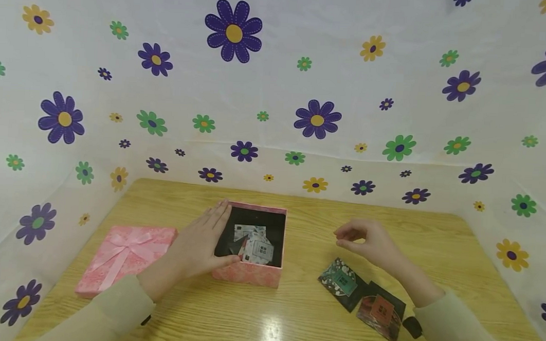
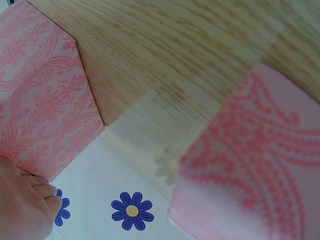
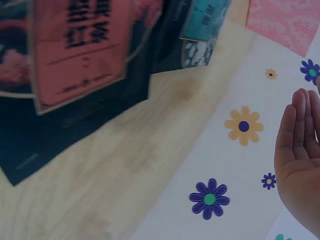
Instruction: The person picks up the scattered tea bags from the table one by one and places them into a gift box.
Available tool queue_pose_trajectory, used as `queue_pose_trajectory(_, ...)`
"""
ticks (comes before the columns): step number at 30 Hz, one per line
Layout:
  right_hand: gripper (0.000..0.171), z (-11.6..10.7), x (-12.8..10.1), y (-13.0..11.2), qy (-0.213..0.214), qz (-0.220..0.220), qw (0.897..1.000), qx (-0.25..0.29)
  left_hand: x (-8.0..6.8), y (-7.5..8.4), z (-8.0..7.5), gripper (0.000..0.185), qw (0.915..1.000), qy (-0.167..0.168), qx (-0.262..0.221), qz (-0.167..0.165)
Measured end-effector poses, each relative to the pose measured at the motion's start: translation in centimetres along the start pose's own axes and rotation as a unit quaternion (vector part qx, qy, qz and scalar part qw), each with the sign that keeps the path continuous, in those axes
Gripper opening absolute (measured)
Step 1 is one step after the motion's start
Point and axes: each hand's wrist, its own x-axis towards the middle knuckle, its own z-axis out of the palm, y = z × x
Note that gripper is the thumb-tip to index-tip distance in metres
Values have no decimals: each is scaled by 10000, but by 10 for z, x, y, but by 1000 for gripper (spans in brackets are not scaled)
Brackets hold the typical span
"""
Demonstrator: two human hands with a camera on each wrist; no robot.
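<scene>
I am laying my left hand point(image 1: 201, 246) flat against the left wall of the one open pink box point(image 1: 251, 273), fingers straight and together pointing far, thumb lying along its near left rim; nothing is pinched. In the left wrist view my fingers point(image 2: 30, 200) are pressing on the patterned side of that box. My right hand point(image 1: 366, 242) is hovering above the table point(image 1: 293, 316), well right of the box, fingers loosely bent with fingertips pointing left toward it, holding nothing; in the right wrist view its fingers are lying straight and together. The box is sitting at the middle of the table, its black inside facing up, and one pale packet point(image 1: 252, 244) with a small house print is lying tilted in it; whether more lie beneath it, I cannot tell. Two dark packets are lying on the table just near my right wrist, overlapping: one teal-labelled point(image 1: 341, 282), one red-labelled point(image 1: 381, 312), their long axes running from far left to near right. One pink lid point(image 1: 127, 258) with a ribbon bow is resting left of the box, beside my left forearm.
</scene>
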Motion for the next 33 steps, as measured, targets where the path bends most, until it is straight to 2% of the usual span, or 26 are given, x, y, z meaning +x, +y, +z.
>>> queue_pose_trajectory(14,17,12,-22,32,47,157,9998,-135,-1,2,0,114,10000,5,-47,-15)
queue_pose_trajectory(18,18,17,-26,39,-71,254,9996,-74,-1,2,0,115,10000,-13,-29,-14)
queue_pose_trajectory(26,26,21,-31,47,-465,739,9962,7,0,2,0,115,10000,-7,-40,-10)
queue_pose_trajectory(33,35,23,-30,53,-579,711,9958,-23,0,2,-1,114,10000,-36,-59,-21)
